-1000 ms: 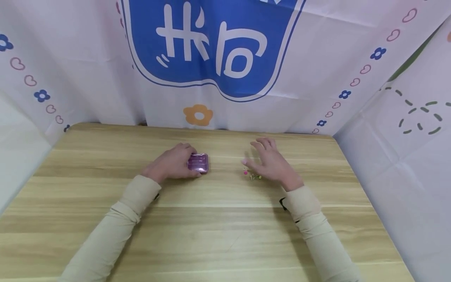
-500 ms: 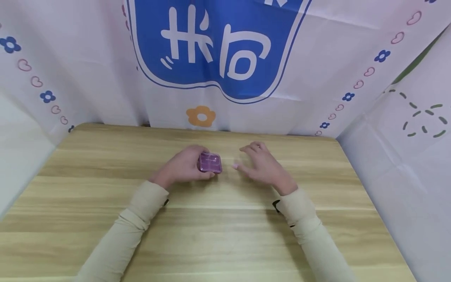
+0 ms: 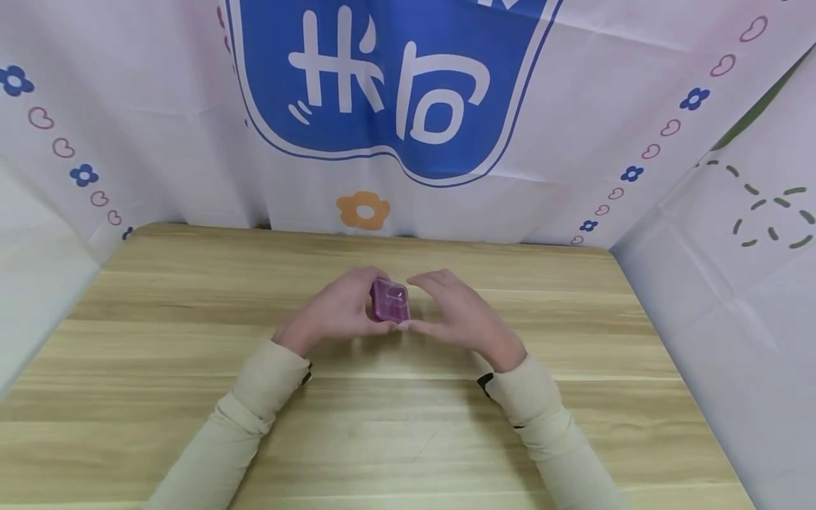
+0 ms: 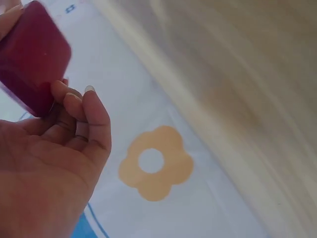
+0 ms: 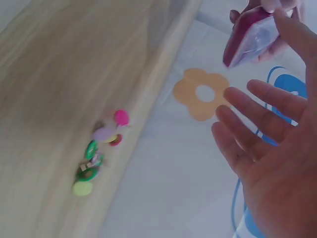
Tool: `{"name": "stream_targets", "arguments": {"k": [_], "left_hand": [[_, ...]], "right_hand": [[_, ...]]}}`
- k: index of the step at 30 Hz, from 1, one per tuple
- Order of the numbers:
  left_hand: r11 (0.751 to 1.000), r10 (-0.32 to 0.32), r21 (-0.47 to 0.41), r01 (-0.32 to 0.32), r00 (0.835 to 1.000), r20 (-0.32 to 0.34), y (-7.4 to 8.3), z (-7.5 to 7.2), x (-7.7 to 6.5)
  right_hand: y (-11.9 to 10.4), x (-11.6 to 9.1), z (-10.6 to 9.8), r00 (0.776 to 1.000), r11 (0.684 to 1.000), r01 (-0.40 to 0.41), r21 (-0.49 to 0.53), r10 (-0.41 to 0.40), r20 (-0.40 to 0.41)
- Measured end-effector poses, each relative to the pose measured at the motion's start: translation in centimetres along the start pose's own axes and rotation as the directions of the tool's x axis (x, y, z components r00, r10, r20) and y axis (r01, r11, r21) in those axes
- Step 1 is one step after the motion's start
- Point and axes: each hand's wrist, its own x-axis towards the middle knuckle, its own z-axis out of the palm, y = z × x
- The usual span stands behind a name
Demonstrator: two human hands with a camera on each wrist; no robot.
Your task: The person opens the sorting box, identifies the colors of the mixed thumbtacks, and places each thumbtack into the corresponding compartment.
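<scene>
A small square magenta box point(image 3: 390, 301) with a clear lid is held up, tilted, over the table. My left hand point(image 3: 338, 308) grips it by its left side, thumb on the near edge and fingers at the far edge. In the left wrist view the box's plain dark-red base point(image 4: 37, 54) faces the camera. My right hand point(image 3: 465, 319) is beside the box with spread fingers, its thumb tip right at the near right corner. The right wrist view shows the clear lid point(image 5: 257, 39) facing that hand and the right fingers point(image 5: 242, 119) holding nothing.
Small coloured pieces with round heads, pink point(image 5: 121, 117), lavender point(image 5: 103, 133), green and yellow point(image 5: 82, 188), lie clustered on the wooden table point(image 5: 54, 99). In the head view my right hand hides them. A white printed curtain point(image 3: 542, 142) stands behind the table's back edge.
My left hand has lifted the box from the table, moved it right and tilted it. My right hand has moved left, away from the coloured pieces, until its thumb meets the box.
</scene>
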Motion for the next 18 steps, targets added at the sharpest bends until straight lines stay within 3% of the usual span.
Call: {"name": "stream_targets", "arguments": {"k": [7,11,18], "left_hand": [[0.999,0.022,-0.029,-0.022,1.0,-0.006,1.5,-0.2,-0.3],[0.998,-0.004,-0.062,0.005,1.0,0.011,2.0,-0.2,-0.6],[0.984,-0.038,-0.173,0.043,0.999,0.036,2.4,-0.3,-0.8]], "right_hand": [[-0.9,0.3,-0.4,0.997,0.996,0.078,0.037,-0.077,-0.029],[-1.6,0.4,-0.6,0.996,0.993,0.09,0.078,-0.09,0.003],[-2.1,0.4,-0.8,0.996,0.995,0.084,0.047,-0.085,0.011]]}}
